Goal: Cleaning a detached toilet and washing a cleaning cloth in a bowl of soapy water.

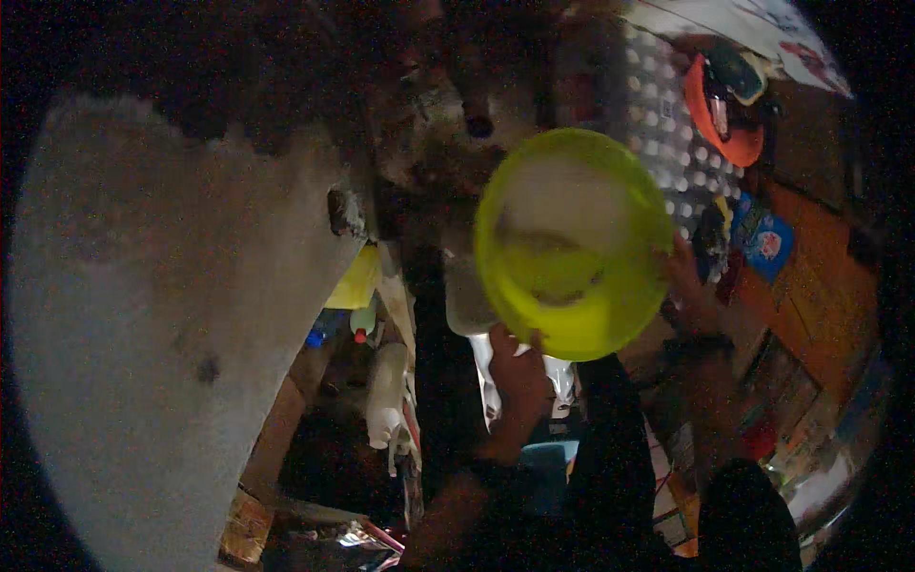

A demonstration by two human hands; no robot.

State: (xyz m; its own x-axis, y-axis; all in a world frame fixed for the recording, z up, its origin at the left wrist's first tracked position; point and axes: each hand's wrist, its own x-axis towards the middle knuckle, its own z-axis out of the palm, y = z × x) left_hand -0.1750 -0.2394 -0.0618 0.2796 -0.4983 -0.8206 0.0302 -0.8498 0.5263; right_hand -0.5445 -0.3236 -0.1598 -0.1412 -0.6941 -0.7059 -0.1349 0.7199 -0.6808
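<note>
A round yellow-green plastic basin (pixel 586 325) is held up in front of me with its open top facing the camera. My left hand (pixel 520 368) grips the near rim, the fingers partly behind it. On the basin's right side, my right hand (pixel 692 289) holds the edge. Inside lies a pale, blurred patch (pixel 565 200); whether it is contents or a reflection I cannot tell. Below the basin, something white and shiny (pixel 561 379) shows beside my left hand.
A pale wall or panel (pixel 143 286) fills the left. Beside it are a white bottle (pixel 386 397) and a yellow container (pixel 356 282). At the right, an orange basin (pixel 729 132) holds several items, near a blue packet (pixel 766 239). A light-blue container (pixel 547 475) sits low.
</note>
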